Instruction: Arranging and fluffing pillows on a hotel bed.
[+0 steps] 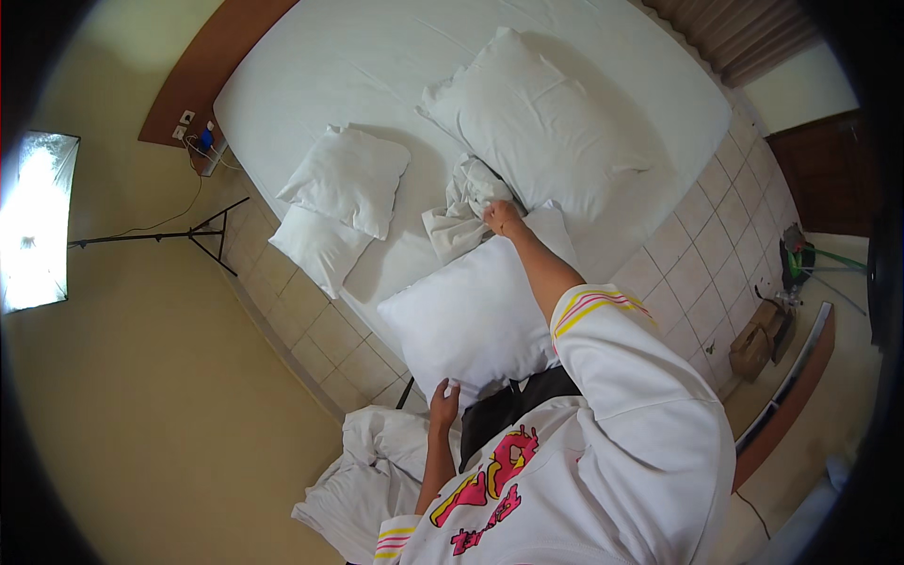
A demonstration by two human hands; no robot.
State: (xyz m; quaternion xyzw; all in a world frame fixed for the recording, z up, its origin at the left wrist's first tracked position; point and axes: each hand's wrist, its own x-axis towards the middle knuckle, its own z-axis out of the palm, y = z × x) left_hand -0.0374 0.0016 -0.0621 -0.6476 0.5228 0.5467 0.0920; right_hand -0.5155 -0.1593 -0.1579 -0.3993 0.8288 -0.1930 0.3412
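A plump white pillow (473, 311) lies across the near end of the bed, in front of my body. My left hand (443, 404) is at the pillow's near left edge, thumb and fingers around a bit of it. Reaching past the pillow's far side, my right hand (503, 217) is closed on a crumpled off-white cloth (462, 229). That cloth lies bunched between the near pillow and a large white pillow (522, 120) farther up the bed. My right fingertips are partly hidden in its folds.
Two smaller white pillows (346, 183) overlap at the bed's left edge. White sheeting covers the mattress (296, 70). A lit softbox (39, 219) on a black stand (212, 229) is at left. Rumpled white bedding (374, 473) lies beside me; a brown bag (752, 346) is on the tiled floor.
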